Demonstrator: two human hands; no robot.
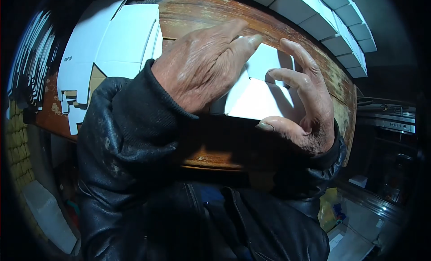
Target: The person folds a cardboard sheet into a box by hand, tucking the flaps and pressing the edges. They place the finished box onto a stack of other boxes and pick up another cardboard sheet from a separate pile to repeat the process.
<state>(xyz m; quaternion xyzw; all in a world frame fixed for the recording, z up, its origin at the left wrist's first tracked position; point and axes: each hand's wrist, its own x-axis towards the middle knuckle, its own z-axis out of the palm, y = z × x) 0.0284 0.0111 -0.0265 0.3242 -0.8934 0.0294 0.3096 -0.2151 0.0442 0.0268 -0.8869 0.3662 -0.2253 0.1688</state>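
Flat white carton blanks (112, 41) lie on the worn wooden table (197, 9), folded boxes (332, 23) beyond.

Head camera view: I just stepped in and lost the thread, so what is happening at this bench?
A person in a dark leather jacket holds a small white cardboard box between both hands over a worn wooden table. The left hand lies across its top and side, and the right hand curls around its other end. A stack of flat white box blanks lies to the left, and a row of made-up white boxes runs along the far edge.
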